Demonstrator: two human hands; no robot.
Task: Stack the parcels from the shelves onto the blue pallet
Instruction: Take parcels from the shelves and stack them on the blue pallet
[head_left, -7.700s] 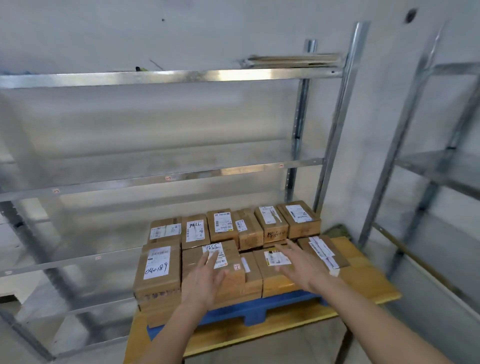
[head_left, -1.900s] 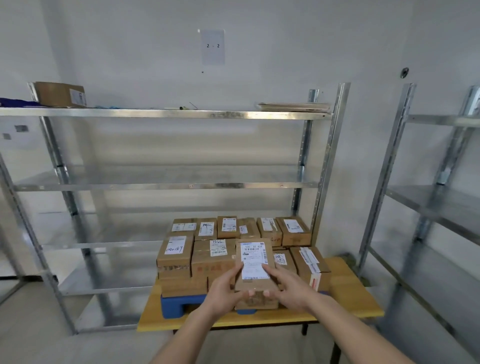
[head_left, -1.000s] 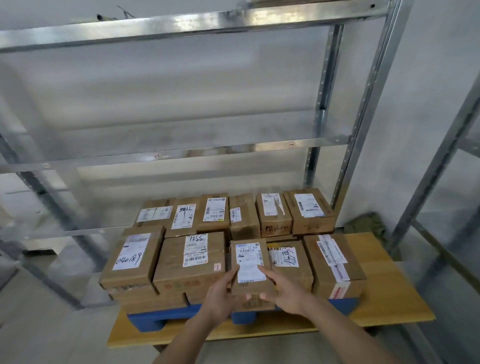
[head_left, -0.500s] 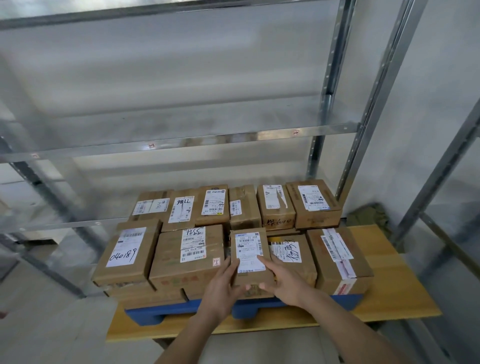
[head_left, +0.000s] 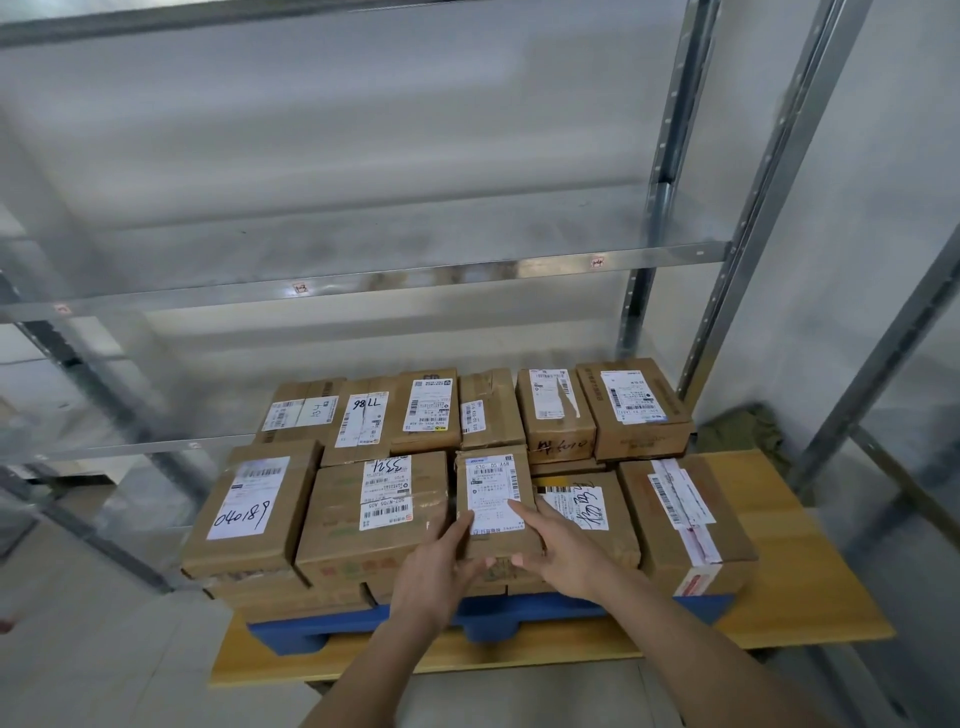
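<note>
Blue pallet (head_left: 519, 616) packed; left hand (head_left: 434, 574), right hand (head_left: 563, 553) grip small parcel (head_left: 493, 501).

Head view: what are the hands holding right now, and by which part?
Both hands, left hand and right hand, grip the narrow labelled parcel by its near end, one at each corner.

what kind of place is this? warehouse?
Likely a small parcel storeroom or sorting room: bare metal shelving along the wall, labelled cardboard parcels stacked on a blue pallet, which sits on a low wooden table. Both hands hold one narrow parcel.
</note>
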